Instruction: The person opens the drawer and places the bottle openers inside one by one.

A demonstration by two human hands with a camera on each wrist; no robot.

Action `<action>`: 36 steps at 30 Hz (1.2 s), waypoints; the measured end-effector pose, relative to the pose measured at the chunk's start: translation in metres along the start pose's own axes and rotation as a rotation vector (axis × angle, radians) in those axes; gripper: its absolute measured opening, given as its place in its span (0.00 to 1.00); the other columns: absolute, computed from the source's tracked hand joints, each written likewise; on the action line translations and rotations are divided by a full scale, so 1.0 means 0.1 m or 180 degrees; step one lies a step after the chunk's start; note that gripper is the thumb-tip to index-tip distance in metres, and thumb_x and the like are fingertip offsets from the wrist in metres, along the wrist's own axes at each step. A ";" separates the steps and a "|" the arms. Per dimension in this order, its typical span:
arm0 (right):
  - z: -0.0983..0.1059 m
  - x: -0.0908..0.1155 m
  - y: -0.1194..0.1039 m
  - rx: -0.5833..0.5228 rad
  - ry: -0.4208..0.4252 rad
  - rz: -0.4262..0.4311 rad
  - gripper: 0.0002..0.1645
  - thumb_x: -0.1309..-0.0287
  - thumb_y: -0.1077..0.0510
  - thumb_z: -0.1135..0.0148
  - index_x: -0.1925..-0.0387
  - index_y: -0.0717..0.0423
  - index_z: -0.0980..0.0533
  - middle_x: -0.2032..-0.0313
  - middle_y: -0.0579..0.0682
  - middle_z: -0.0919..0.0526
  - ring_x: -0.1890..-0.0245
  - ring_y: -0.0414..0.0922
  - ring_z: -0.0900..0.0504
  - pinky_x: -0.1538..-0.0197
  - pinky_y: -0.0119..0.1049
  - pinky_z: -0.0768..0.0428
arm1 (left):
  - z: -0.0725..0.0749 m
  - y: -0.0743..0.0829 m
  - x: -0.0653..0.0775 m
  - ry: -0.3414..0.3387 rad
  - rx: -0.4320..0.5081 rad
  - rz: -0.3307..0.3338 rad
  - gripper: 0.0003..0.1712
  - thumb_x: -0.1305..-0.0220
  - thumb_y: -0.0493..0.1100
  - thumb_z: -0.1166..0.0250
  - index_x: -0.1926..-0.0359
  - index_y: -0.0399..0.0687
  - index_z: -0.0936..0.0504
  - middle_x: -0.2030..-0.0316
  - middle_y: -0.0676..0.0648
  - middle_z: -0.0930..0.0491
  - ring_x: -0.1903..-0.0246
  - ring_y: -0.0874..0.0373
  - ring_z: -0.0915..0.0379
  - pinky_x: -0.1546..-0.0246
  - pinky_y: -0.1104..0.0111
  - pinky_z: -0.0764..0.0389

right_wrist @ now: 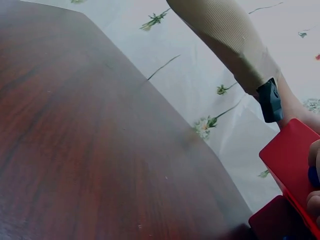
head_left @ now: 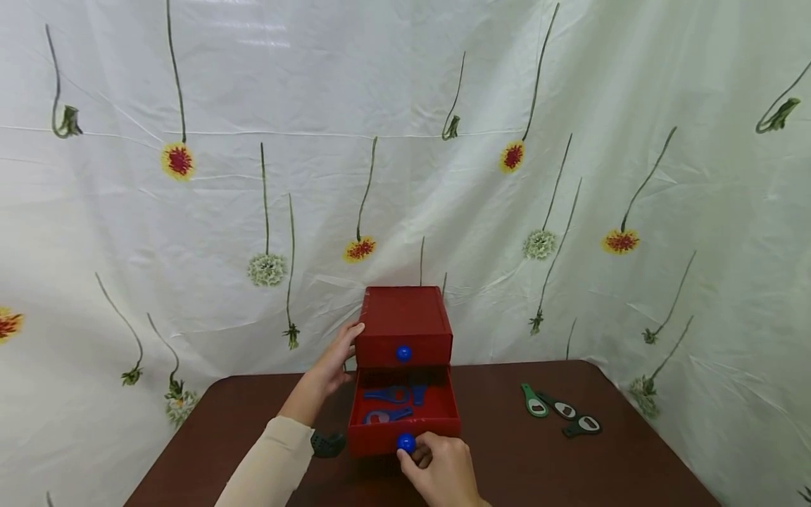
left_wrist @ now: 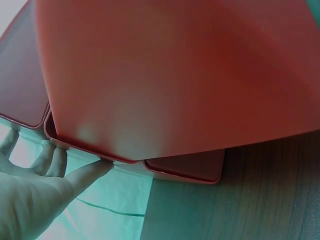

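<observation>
A red chest of drawers [head_left: 405, 310] stands on the table, its upper drawer closed and the drawer [head_left: 448, 401] below pulled out. In the head view my right hand [head_left: 443, 465] pinches the blue knob [head_left: 406, 442] of that drawer between thumb and fingers. My left hand [head_left: 331, 362] rests against the chest's left side, its fingers [left_wrist: 90, 172] fairly straight along it in the left wrist view. Inside the drawer lie blue bottle openers [head_left: 386, 415]. Part of the right hand and knob show at the right wrist view's edge.
On the dark brown table [head_left: 507, 458], to the right, lie a green bottle opener [head_left: 529, 396] and two darker ones [head_left: 570, 427]. A flower-patterned curtain [head_left: 405, 183] hangs behind. A dark device [right_wrist: 270, 101] sits on the left wrist.
</observation>
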State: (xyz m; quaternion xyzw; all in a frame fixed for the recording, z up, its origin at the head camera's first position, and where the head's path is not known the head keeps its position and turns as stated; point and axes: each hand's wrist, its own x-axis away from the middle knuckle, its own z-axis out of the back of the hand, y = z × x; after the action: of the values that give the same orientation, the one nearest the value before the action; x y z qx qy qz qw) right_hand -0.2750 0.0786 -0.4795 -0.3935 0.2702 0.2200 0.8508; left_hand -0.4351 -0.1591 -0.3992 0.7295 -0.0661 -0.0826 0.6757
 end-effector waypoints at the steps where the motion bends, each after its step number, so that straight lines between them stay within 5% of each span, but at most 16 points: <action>1: 0.00 -0.01 0.00 0.0022 0.0006 -0.0001 0.15 0.43 0.48 0.22 0.76 0.52 0.16 0.80 0.31 0.20 0.81 0.21 0.26 0.76 0.22 0.25 | 0.00 0.00 0.00 -0.0001 0.0022 0.0002 0.46 0.25 0.66 0.45 0.18 0.54 0.53 0.21 0.37 0.54 0.23 0.35 0.62 0.40 0.23 0.46; 14: -0.08 -0.16 0.09 0.0489 0.0189 0.0372 0.15 0.45 0.50 0.23 0.81 0.47 0.19 0.82 0.32 0.21 0.82 0.20 0.31 0.77 0.22 0.28 | 0.02 -0.02 0.01 -0.0009 0.0006 0.0000 0.46 0.24 0.66 0.46 0.18 0.55 0.54 0.21 0.37 0.57 0.22 0.34 0.65 0.41 0.22 0.48; 36: -0.18 -0.44 0.21 0.0678 0.0222 0.0380 0.15 0.45 0.49 0.23 0.81 0.49 0.18 0.83 0.35 0.20 0.84 0.25 0.30 0.79 0.24 0.28 | 0.00 0.04 0.03 -0.0021 0.0008 0.0057 0.46 0.24 0.66 0.46 0.18 0.55 0.55 0.22 0.36 0.55 0.23 0.34 0.63 0.40 0.23 0.47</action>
State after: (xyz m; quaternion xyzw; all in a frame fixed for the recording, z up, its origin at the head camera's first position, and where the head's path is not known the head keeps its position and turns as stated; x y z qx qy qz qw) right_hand -0.3262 0.0701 -0.4730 -0.2915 0.3444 0.2265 0.8632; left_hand -0.4322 -0.1596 -0.3951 0.7295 -0.0750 -0.0789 0.6752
